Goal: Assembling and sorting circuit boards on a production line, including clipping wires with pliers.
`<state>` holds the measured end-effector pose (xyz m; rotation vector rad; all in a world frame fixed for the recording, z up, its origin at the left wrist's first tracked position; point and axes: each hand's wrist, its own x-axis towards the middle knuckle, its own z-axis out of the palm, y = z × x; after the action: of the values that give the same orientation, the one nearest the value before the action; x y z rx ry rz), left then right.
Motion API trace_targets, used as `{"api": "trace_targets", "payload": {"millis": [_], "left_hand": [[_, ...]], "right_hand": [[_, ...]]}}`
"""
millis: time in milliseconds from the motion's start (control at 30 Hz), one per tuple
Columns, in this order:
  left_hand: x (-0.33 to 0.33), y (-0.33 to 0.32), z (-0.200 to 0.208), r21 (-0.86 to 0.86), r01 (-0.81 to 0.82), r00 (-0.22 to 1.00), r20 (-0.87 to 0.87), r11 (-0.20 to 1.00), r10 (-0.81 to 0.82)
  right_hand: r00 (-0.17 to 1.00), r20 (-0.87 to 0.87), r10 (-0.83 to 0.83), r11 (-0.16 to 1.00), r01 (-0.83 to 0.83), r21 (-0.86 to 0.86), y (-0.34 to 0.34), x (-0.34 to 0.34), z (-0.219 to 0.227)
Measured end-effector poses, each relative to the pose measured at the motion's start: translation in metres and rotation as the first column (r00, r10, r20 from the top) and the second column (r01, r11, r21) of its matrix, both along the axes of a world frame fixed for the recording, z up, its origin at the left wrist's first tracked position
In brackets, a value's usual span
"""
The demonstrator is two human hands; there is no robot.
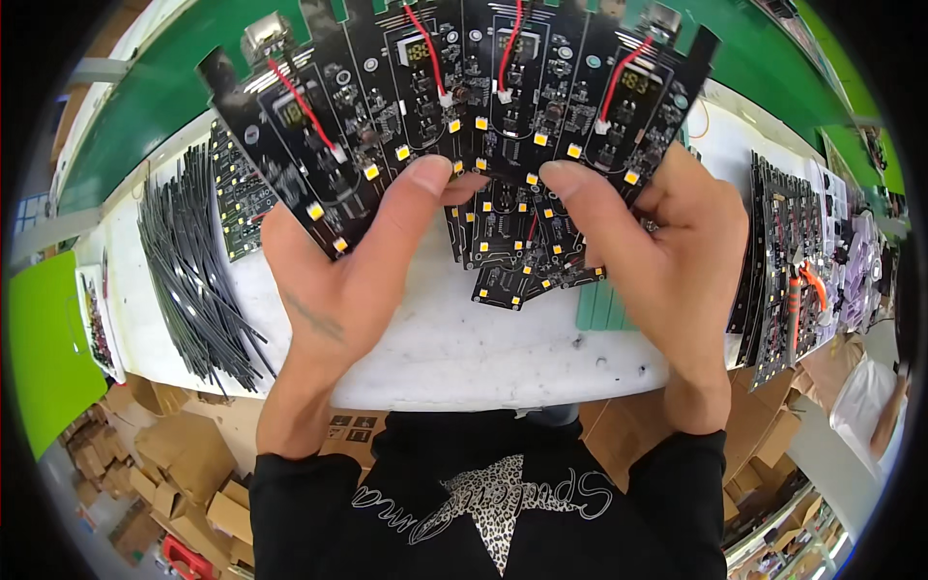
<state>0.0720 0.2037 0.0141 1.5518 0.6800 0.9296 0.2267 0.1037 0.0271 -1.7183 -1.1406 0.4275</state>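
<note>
Both my hands grip one wide panel of black circuit boards (498, 92), raised above the white table and close to the camera. Red wires, small displays and yellow-white LEDs dot its surface. My left hand (348, 256) closes on the panel's lower left part, thumb pressed on the front face. At the lower right, my right hand (667, 237) grips it the same way, fingers mostly hidden behind. Below and behind the panel, several smaller black circuit boards (503, 285) lie overlapping on the table.
A bundle of black cables (198, 280) lies at the left, beside another circuit board panel (232, 184). On the right stand stacked circuit boards (778, 222) with orange-handled pliers (795, 309) on top. A green ridged block (614, 307) sits near my right wrist. Cardboard boxes (184, 464) fill the floor.
</note>
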Motion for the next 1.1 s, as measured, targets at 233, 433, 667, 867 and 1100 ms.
{"api": "trace_targets", "payload": {"millis": [233, 433, 667, 867, 1100], "left_hand": [[-0.017, 0.01, 0.003, -0.475, 0.593, 0.78, 0.538, 0.65, -0.319], [-0.012, -0.001, 0.001, -0.366, 0.299, 0.954, 0.098, 0.881, -0.283], [-0.006, -0.001, 0.01, -0.301, 0.26, 0.963, 0.016, 0.917, -0.268], [-0.008, -0.002, 0.011, -0.166, 0.178, 0.975, -0.105, 0.97, -0.196], [-0.002, -0.013, 0.015, -0.279, 0.087, 0.995, -0.025, 0.956, -0.097]], "right_hand": [[0.61, -0.693, 0.385, 0.896, -0.425, 0.124, -0.008, 0.026, 0.003], [0.619, -0.684, 0.385, 0.902, -0.411, 0.136, -0.01, 0.015, 0.001], [0.833, -0.492, 0.251, 0.942, -0.328, -0.074, -0.003, 0.006, 0.0], [0.902, -0.35, 0.254, 0.953, -0.296, -0.07, -0.005, 0.001, -0.006], [0.991, 0.044, 0.123, 0.992, -0.122, -0.038, -0.006, -0.014, -0.002]]}}
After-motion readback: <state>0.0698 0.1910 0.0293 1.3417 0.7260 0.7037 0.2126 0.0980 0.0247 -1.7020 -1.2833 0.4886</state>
